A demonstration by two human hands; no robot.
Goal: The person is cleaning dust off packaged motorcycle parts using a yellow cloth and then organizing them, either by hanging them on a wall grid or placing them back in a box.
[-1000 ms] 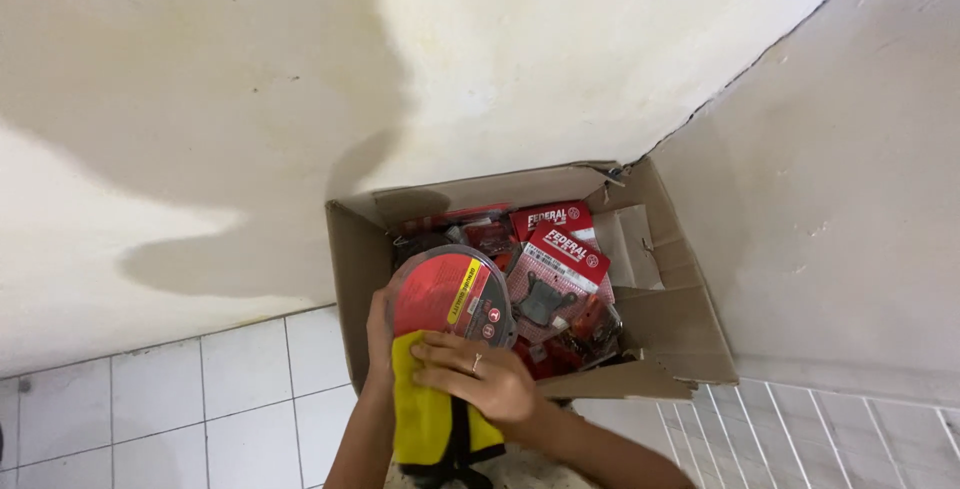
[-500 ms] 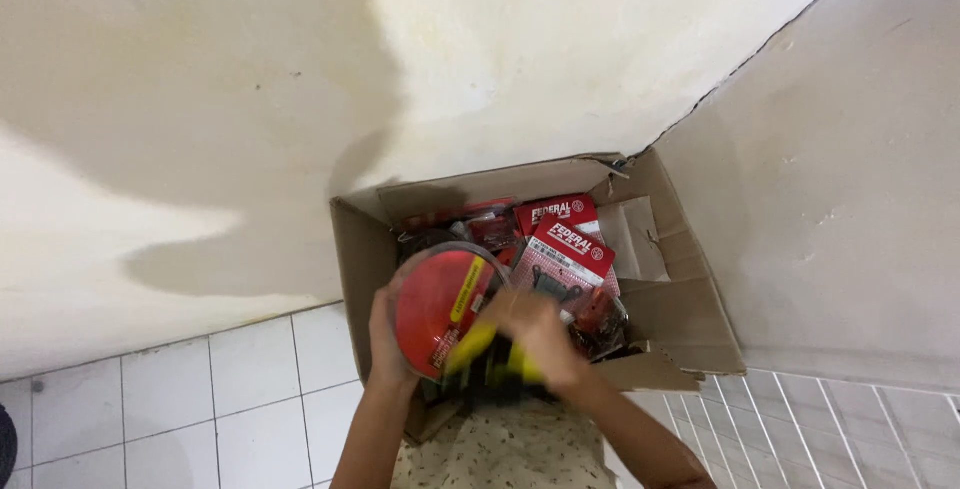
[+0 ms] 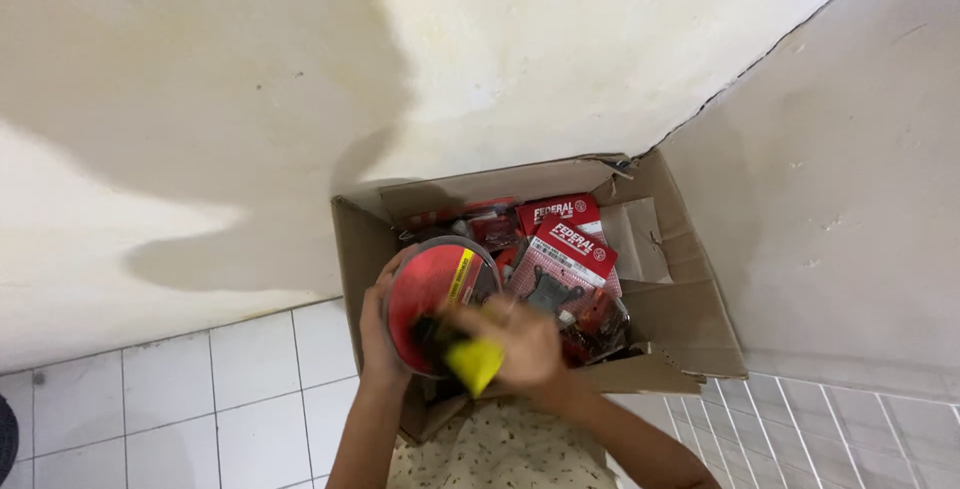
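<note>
Hands gripping — left [image 3: 378,334] red round disc [image 3: 428,294], right [image 3: 520,344] yellow cloth [image 3: 474,364], red packs [image 3: 565,254] in box [image 3: 690,299].

head cam looks down, near cardboard box [image 3: 690,319]

Open brown cardboard box [image 3: 690,309] at centre-right, against the wall corner. Inside, red-topped clear blister packs [image 3: 565,269], stacked and tilted, toward 12 and 3 o'clock. At 9 o'clock within the box, round red package [image 3: 430,294] with a narrow yellow label strip [image 3: 462,274], upright, held at its left edge. No signs or screens.
</note>
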